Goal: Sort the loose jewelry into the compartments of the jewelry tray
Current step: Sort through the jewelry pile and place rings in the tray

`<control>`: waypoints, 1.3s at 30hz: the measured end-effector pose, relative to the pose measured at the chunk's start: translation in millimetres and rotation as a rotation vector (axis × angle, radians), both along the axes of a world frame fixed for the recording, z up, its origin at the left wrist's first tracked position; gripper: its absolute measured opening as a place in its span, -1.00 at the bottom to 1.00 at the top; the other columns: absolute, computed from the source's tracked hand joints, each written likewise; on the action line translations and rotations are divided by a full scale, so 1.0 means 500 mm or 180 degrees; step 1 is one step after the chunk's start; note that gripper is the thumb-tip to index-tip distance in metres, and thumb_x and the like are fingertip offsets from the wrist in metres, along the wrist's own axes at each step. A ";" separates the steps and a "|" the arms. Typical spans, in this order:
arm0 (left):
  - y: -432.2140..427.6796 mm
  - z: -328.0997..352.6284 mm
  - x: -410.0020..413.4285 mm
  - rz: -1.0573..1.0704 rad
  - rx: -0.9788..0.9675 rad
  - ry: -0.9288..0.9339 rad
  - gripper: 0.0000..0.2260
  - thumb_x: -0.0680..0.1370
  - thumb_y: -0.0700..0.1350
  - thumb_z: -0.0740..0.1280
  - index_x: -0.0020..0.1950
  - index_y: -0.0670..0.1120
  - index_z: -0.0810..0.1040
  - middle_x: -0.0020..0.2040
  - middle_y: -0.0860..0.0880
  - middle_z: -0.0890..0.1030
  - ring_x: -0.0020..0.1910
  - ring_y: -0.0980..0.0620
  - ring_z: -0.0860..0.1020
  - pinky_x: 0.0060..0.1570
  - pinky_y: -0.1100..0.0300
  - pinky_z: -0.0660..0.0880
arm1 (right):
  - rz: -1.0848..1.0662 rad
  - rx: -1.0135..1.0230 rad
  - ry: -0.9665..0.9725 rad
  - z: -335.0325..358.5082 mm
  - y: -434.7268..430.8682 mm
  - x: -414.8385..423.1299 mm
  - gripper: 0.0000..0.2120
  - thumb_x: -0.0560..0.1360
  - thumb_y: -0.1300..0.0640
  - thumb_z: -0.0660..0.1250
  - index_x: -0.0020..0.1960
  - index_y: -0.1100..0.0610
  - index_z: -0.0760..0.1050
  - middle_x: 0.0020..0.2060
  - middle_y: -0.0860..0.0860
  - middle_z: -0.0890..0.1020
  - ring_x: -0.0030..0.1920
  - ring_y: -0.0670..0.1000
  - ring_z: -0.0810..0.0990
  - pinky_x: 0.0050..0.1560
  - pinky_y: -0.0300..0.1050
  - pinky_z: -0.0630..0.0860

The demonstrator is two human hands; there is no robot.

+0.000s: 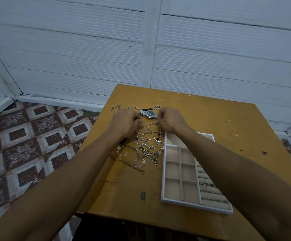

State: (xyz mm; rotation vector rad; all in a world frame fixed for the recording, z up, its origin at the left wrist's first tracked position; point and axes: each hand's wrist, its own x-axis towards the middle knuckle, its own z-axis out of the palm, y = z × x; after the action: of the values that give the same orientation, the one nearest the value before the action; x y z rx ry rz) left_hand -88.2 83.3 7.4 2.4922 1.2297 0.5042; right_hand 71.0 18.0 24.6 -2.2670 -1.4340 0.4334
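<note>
Loose jewelry lies in a heap on the yellow table [210,119]: a silver watch with a dark dial [149,113], a silver chain [135,107], two thin bangles [141,131] [153,128], a pearl strand [150,146], a dark link necklace [150,156] and beaded bracelets [139,162]. My left hand [125,122] curls over the left bangle's top rim and pinches it. The right bangle's edge is pinched by my right hand [170,121]. The white jewelry tray [193,206] with beige compartments sits right of the heap, partly under my right forearm. A small piece rests in its ring rolls [206,183].
The table's left edge drops to a patterned tile floor [28,145]. A white panelled wall [141,49] stands right behind the table. A dark hash mark [143,196] is drawn on the tabletop near the front.
</note>
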 end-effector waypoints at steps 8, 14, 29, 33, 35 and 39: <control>-0.007 0.006 -0.009 0.0046 -0.0316 -0.0162 -0.83 0.56 -0.10 0.33 0.09 -0.09 0.66 0.08 -0.03 0.66 -0.04 0.10 0.55 0.03 0.17 0.47 | 0.0059 -0.0314 -0.0203 -0.016 0.001 0.001 -0.97 0.46 0.16 0.40 -0.11 0.05 0.57 -0.09 0.03 0.65 -0.03 0.05 0.59 -0.03 -0.09 0.53; -0.012 0.010 -0.011 0.0085 -0.0339 -0.0172 -0.84 0.57 -0.13 0.32 0.08 -0.09 0.66 0.05 -0.03 0.67 -0.07 0.10 0.54 -0.02 0.21 0.45 | -0.0110 -0.0264 -0.0347 -0.035 0.003 -0.003 -0.92 0.49 0.20 0.30 -0.06 0.12 0.57 -0.09 0.08 0.66 -0.06 0.11 0.59 0.01 0.04 0.58; -0.033 0.044 -0.044 0.0160 -0.0448 -0.0432 -0.83 0.56 -0.16 0.34 0.12 -0.11 0.64 0.02 -0.06 0.66 -0.11 0.11 0.56 -0.21 0.40 0.38 | 0.0240 -0.0725 -0.0721 -0.016 0.005 -0.011 -0.81 0.55 0.04 0.20 -0.16 0.14 0.42 -0.19 0.06 0.54 -0.08 0.12 0.56 -0.02 0.00 0.50; -0.036 0.052 -0.052 0.0239 -0.0678 -0.0532 -0.85 0.55 -0.18 0.36 0.10 -0.11 0.64 -0.06 -0.06 0.67 -0.13 0.08 0.62 -0.21 0.34 0.45 | 0.0314 -0.0485 -0.0219 0.006 0.002 0.005 -0.71 0.54 0.20 0.20 -0.34 0.10 0.24 -0.37 0.03 0.42 -0.24 0.11 0.47 -0.31 -0.13 0.37; -0.043 0.059 -0.048 0.0236 -0.0794 -0.0613 -0.87 0.54 -0.19 0.37 0.07 -0.11 0.65 -0.10 -0.06 0.68 -0.15 0.07 0.63 -0.21 0.29 0.50 | 0.0371 -0.0344 -0.0035 0.020 -0.009 0.019 -0.78 0.56 0.21 0.15 -0.27 0.12 0.27 -0.31 0.07 0.45 -0.22 0.10 0.45 -0.34 -0.13 0.33; -0.065 0.074 -0.029 0.0250 -0.1062 -0.0840 -0.92 0.53 -0.23 0.38 -0.01 -0.11 0.64 -0.21 -0.05 0.67 -0.28 0.09 0.64 -0.36 0.31 0.53 | 0.0346 0.0000 0.0516 0.046 -0.049 0.055 -0.86 0.53 0.30 0.14 -0.19 0.16 0.37 -0.22 0.11 0.54 -0.19 0.08 0.50 -0.19 -0.07 0.40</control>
State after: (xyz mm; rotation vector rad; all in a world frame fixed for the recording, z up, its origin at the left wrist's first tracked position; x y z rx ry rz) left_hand -102.9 50.9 44.2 2.0356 1.1989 0.5735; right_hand 98.6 -6.3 47.8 -2.1071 -1.4777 0.6356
